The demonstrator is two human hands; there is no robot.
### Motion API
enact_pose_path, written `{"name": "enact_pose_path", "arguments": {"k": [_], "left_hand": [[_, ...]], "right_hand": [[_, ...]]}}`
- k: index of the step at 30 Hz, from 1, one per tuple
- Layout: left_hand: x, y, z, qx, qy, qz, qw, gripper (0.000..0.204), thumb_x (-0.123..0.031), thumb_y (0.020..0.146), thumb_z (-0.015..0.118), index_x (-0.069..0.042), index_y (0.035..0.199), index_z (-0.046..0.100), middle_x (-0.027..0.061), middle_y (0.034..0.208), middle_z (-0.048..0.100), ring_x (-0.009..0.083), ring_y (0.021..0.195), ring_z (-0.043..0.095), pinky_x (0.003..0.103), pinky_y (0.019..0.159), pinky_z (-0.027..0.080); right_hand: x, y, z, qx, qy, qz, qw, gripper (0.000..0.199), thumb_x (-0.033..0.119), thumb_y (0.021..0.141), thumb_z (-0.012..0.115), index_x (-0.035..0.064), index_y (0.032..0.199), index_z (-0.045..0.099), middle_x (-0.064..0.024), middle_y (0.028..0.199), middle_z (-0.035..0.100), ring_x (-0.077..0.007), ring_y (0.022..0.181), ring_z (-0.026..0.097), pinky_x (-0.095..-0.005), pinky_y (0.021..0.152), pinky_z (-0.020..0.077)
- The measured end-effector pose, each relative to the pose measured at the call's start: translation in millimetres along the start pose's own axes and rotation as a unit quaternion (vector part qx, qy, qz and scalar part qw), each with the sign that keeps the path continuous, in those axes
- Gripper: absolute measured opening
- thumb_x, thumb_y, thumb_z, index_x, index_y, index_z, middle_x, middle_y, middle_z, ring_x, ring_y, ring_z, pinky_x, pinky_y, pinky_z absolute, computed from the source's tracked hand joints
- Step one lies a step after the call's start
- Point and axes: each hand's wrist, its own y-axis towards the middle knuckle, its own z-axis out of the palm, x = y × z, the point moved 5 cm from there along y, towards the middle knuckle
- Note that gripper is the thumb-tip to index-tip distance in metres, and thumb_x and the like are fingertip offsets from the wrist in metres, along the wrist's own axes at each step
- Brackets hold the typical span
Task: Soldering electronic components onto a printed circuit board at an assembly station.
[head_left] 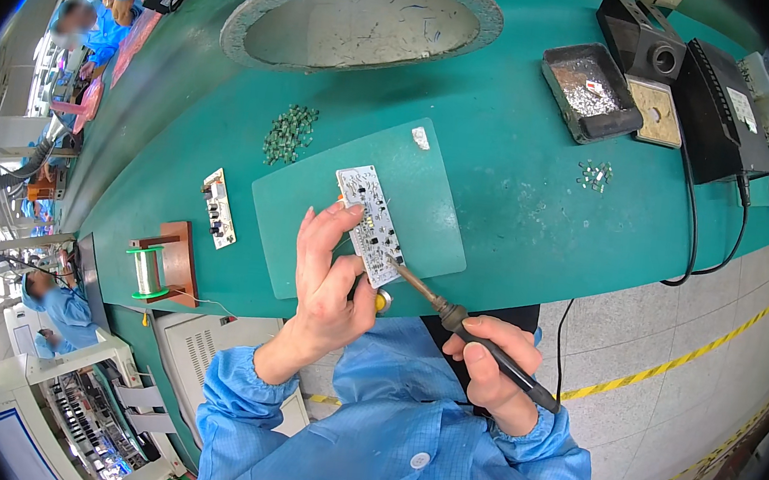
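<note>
A white circuit board [373, 225] with small black and yellow parts lies tilted over a green mat [438, 217]. Along its left edge the fingers of my left hand [330, 276] are closed, gripping it. My right hand [497, 367] is wrapped round the dark handle of a soldering iron [451, 317]. The iron's metal tip points up and left and meets the lower right part of the board, though whether it touches is too small to tell. Under the board's near end, a round yellow-and-silver part [383, 302] shows beside my left hand.
A second board [218, 209] and a solder wire spool [149, 273] lie left. Small green parts [290, 134] are heaped beyond the mat. A wide duct hood [363, 25] overhangs the back. Right stand a black tray [591, 91], an iron holder [644, 43] and a black box [726, 111].
</note>
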Motion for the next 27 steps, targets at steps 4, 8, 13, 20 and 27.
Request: {"name": "enact_pose_path", "arguments": {"k": [4,8,13,20,27], "left_hand": [[0.2,0.2,-0.6,0.008,0.011,-0.004,1.000,0.017,0.007,0.066,0.067,0.003,0.081,0.061,0.0271,0.132,0.051,0.0466,0.125,0.049,0.061,0.108,0.033],[-0.8,1.1,-0.1,0.004,0.003,-0.003,1.000,0.017,0.007,0.066,0.067,0.003,0.081,0.061,0.0270,0.132,0.051,0.0467,0.125,0.048,0.061,0.108,0.033],[-0.8,1.1,-0.1,0.000,0.001,-0.003,1.000,0.016,0.007,0.067,0.067,0.003,0.081,0.060,0.0267,0.131,0.051,0.0473,0.125,0.048,0.061,0.107,0.033],[0.0,0.5,0.7,-0.001,-0.001,-0.001,1.000,0.016,0.007,0.066,0.066,0.004,0.081,0.060,0.0270,0.131,0.051,0.0477,0.125,0.048,0.061,0.107,0.032],[0.1,0.9,0.9,0.000,-0.003,-0.004,1.000,0.016,0.007,0.066,0.066,0.004,0.081,0.060,0.0268,0.132,0.051,0.0477,0.124,0.048,0.061,0.107,0.032]], "right_hand": [[-0.2,0.6,-4.1,0.020,-0.009,-0.010,1.000,0.031,0.027,0.091,0.064,-0.0009,0.106,0.064,-0.0139,0.066,0.066,-0.0200,0.056,0.065,-0.0303,0.050,0.0514],[2.9,2.2,-5.3,0.037,0.003,-0.015,0.999,0.023,0.012,0.087,0.064,-0.0053,0.102,0.063,-0.0134,0.069,0.067,-0.0233,0.061,0.067,-0.0335,0.059,0.0550],[2.8,0.9,-4.7,0.029,0.005,-0.026,0.999,0.022,0.012,0.087,0.064,-0.0053,0.102,0.063,-0.0128,0.067,0.067,-0.0227,0.058,0.066,-0.0330,0.057,0.0544],[0.6,-4.5,-3.9,-0.006,-0.008,0.012,1.000,0.033,0.029,0.092,0.062,-0.0016,0.105,0.062,-0.0130,0.065,0.066,-0.0183,0.054,0.065,-0.0294,0.049,0.0531],[6.5,1.3,-6.3,0.013,0.000,-0.026,1.000,0.024,0.015,0.090,0.065,-0.0049,0.101,0.063,-0.0119,0.067,0.067,-0.0225,0.058,0.067,-0.0328,0.056,0.0548]]}}
